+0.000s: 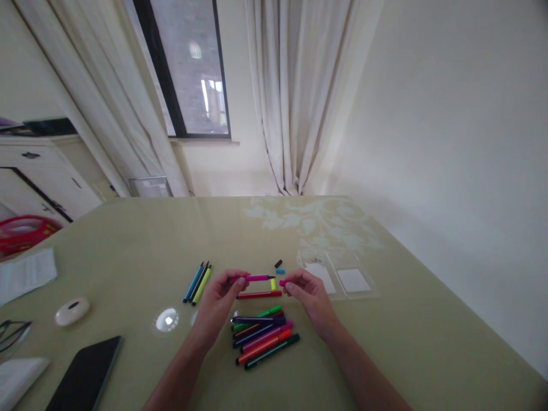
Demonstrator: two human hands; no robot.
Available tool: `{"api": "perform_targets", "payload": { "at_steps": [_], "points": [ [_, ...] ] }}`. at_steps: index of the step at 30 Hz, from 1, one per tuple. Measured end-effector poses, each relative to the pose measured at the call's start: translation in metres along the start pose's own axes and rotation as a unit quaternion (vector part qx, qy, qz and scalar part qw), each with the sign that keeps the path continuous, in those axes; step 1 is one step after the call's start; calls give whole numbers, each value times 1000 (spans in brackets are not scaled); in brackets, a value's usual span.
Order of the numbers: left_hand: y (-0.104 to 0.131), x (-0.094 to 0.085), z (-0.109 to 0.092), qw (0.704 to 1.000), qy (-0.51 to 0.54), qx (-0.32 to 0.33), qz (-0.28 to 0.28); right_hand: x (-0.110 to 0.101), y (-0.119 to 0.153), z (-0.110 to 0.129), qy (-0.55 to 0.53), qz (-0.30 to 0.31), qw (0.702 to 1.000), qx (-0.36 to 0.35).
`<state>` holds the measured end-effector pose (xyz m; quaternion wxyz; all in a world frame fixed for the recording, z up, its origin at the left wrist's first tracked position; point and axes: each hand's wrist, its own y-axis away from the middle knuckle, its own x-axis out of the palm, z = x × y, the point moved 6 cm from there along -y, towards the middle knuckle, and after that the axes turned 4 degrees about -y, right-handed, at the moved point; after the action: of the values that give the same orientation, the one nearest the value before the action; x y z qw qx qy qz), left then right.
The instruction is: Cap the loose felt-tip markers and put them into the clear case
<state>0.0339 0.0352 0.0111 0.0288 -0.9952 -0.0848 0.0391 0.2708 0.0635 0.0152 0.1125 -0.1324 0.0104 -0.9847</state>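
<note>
Between the fingers of my left hand [225,291] lies a magenta marker [257,278], its dark tip bare and pointing right. My right hand [306,291] pinches a small magenta cap [283,283], a short gap away from that tip. Below the marker a red marker [259,295] lies on the table, with a yellow cap [273,284] just above it. A blue cap [280,272] and a black cap [278,264] rest farther back. Three uncapped markers [197,283] lie left of my left hand. Several capped markers [263,337] are piled nearer me, between my forearms.
An open clear plastic case [363,288] with white cards sits behind my right hand. At the left are a dark phone [88,374], a white oval object [72,311], glasses [15,334] and papers [28,274]. A clear round object [166,320] lies near my left wrist.
</note>
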Motion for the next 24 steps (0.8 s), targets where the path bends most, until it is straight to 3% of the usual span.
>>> {"api": "perform_targets", "payload": {
  "at_steps": [9, 18, 24],
  "points": [
    [-1, -1, -3, 1000, 4, 0, -13, 2, -1, -5, 12, 18, 1000, 19],
    [-1, 2, -11, 1000, 3, -10, -7, 9, 0, -19, 4, 85, 995, 51],
    [-1, 0, -10, 999, 25, -23, -15, 7, 2, -11, 8, 56, 997, 55]
  ]
}}
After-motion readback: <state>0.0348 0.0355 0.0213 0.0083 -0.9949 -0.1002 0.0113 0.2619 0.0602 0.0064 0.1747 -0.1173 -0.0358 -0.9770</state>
